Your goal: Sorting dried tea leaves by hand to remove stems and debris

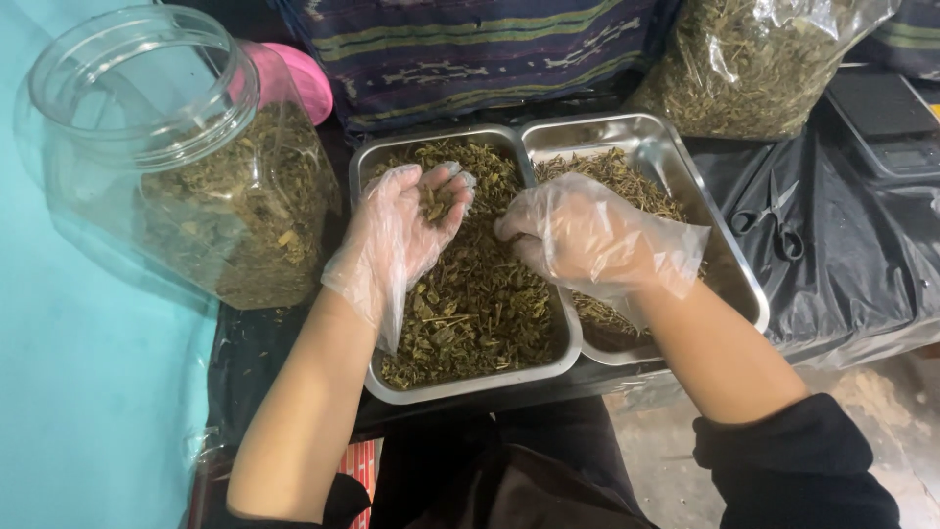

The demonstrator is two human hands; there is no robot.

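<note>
Turquoise surface (88, 392) at left, black plastic sheeting (842, 264) at right, dusty concrete floor (881, 402) below.

Two steel trays (548, 137) of dried herbs sit side by side. One clear jar (176, 167), one pink lid (308, 78), one plastic bag (764, 59) of herbs, one pair of scissors (774, 220), one scale (886, 122). Two gloved hands: left (401, 230), right (587, 235).

A small herb-packing workplace: two steel trays (729, 257) of dried leaves sit mid-desk, a clear jar (186, 162) left of them, a bulk bag (754, 64) behind, scissors (774, 220) and scale (886, 122) right.
</note>
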